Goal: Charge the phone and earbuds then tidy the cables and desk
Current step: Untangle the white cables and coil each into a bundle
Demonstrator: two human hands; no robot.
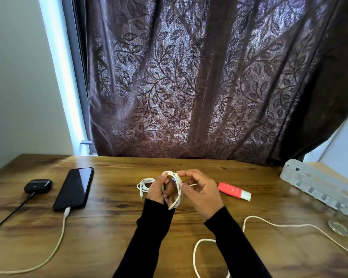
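A black phone [73, 188] lies at the desk's left with a white cable [57, 245] plugged into its near end. Left of it sits a black earbuds case [38, 185] with a small green light and a black cable [12, 212] attached. At the desk's middle my left hand [157, 190] grips a coiled white cable [176, 194] held above the wood. My right hand [200, 190] pinches a thin twist tie [192, 185] beside the coil's top. Another small coiled white cable [145, 185] lies just left of my hands.
A red and white tube [233, 191] lies right of my hands. A grey slotted organiser tray [317, 185] and a clear glass [342, 221] stand at the right edge. A loose white cable [279, 225] loops across the front right. A patterned curtain [189, 77] hangs behind.
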